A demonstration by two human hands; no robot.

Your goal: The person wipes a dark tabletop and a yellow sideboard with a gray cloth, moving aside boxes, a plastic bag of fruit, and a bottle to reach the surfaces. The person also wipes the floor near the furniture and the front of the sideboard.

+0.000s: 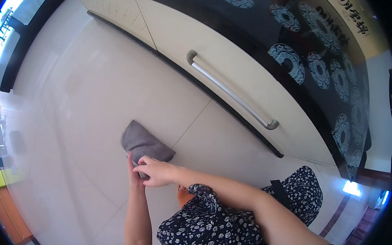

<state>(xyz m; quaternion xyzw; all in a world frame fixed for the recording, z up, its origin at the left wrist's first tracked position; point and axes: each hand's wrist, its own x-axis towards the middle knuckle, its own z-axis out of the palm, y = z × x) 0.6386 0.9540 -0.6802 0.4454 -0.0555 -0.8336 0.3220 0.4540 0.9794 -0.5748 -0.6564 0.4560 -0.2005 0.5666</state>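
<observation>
A folded grey cloth point(146, 142) is in front of me, over the pale tiled floor point(86, 93). My left hand point(135, 170) is at its near end, with fingers extended along the cloth's left edge. From the right, my right hand point(157, 171) meets it, its fingers curled around a small grey part of the cloth between the two hands. The hands partly hide the near end, so the exact grip is hard to see. The far part of the cloth spreads out beyond my fingertips.
At right stands a cream cabinet point(175, 37) with a metal bar handle point(231, 92) and a dark base strip. Above it is a glossy black top point(254, 24) with ring patterns. Below me are floral black fabric point(207, 228) and an orange slipper point(184, 196). Orange furniture point(10, 216) stands far left.
</observation>
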